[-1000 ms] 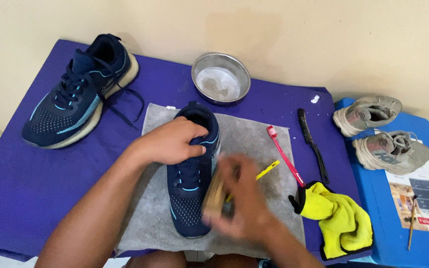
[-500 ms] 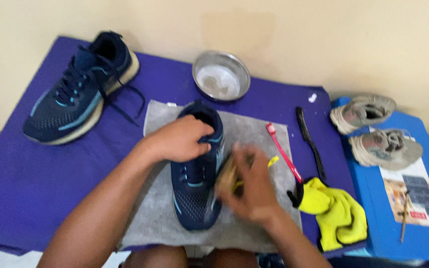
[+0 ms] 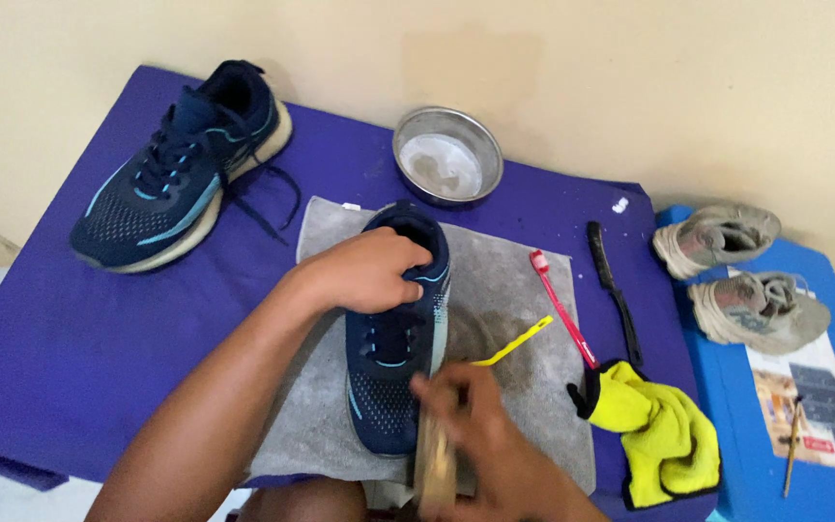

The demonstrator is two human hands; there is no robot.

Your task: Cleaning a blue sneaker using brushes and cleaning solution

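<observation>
A navy sneaker with light blue trim [image 3: 393, 372] lies on a grey towel [image 3: 519, 319], toe toward me. My left hand [image 3: 364, 271] clasps its heel and collar from above. My right hand [image 3: 471, 425] grips a wooden-backed brush [image 3: 434, 464], blurred by motion, against the shoe's right side near the toe. A yellow toothbrush [image 3: 514, 343] lies on the towel just beyond my right hand.
The matching navy sneaker [image 3: 181, 169] sits at the far left of the purple table [image 3: 70, 338]. A steel bowl [image 3: 446, 155] stands at the back. A red toothbrush [image 3: 562, 309], a black brush [image 3: 614, 290] and yellow gloves [image 3: 654, 430] lie right; two grey sneakers [image 3: 741, 271] rest on a blue stand.
My right hand with the brush has slid back along the shoe's right side toward the toe. The left hand keeps its hold on the heel.
</observation>
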